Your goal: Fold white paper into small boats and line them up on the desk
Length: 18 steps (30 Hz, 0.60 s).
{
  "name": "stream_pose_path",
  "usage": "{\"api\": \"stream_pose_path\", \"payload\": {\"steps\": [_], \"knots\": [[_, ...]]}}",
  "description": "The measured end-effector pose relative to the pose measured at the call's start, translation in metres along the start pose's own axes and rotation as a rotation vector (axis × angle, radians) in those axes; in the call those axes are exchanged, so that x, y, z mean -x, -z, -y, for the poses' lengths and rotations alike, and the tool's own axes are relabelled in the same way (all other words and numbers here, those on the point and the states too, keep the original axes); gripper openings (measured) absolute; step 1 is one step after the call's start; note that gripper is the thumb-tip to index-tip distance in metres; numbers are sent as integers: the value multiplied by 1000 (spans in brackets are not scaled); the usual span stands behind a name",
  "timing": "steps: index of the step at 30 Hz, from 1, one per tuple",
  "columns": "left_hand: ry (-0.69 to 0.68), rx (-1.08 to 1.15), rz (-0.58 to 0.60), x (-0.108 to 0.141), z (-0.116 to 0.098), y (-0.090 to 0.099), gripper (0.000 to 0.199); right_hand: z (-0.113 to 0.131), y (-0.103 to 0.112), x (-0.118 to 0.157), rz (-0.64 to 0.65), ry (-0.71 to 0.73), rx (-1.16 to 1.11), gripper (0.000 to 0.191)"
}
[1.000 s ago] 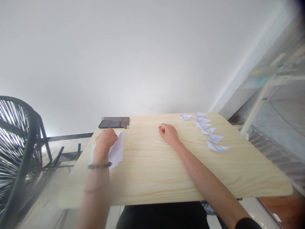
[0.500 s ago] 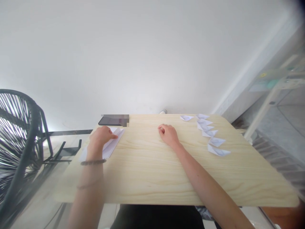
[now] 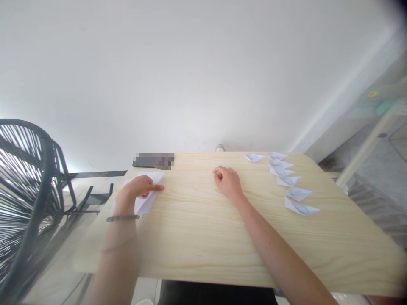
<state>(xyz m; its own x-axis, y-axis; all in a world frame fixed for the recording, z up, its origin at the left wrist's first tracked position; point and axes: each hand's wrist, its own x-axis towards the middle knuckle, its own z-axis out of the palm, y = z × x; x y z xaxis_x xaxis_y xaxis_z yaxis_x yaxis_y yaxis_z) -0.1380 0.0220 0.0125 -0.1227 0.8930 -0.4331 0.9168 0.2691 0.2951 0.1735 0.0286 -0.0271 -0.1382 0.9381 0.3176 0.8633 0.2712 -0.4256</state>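
Note:
My left hand point(image 3: 140, 188) rests on a stack of white paper point(image 3: 151, 176) at the table's left. Its thumb stretches across to the paper's right edge, apart from the curled fingers, whose tips are partly hidden. I see no sheet gripped between them. Near the middle of the table, my right hand point(image 3: 228, 181) is loosely closed, thumb and fingertips together, with nothing visible in it. Several folded white paper pieces point(image 3: 298, 194) form a column on the right side. One more folded piece point(image 3: 254, 157) sits left of that column, by the far edge.
A dark, flat device point(image 3: 149, 162), partly pixelated, lies at the far left of the wooden table point(image 3: 190, 237). Behind the table stands a white wall point(image 3: 203, 76). A black woven chair point(image 3: 44, 169) is on the left, and a pale metal frame point(image 3: 365, 152) on the right.
My left thumb has stretched rightward to the paper's edge, and the hand has shifted slightly right and nearer. My right hand keeps its closed shape. The view has shifted a little.

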Motion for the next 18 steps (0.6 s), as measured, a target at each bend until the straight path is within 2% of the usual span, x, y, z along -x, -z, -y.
{"api": "stream_pose_path", "payload": {"steps": [3,11,18], "knots": [[13,11,45,-1,-3,0,53,0,0,0,0,-5,-13,16],[26,-75,46,-1,-8,2,59,1,0,0,0,-1,-22,16],[-24,-90,-4,2,-11,1,47,-1,-2,0,18,9,19,18]]}}
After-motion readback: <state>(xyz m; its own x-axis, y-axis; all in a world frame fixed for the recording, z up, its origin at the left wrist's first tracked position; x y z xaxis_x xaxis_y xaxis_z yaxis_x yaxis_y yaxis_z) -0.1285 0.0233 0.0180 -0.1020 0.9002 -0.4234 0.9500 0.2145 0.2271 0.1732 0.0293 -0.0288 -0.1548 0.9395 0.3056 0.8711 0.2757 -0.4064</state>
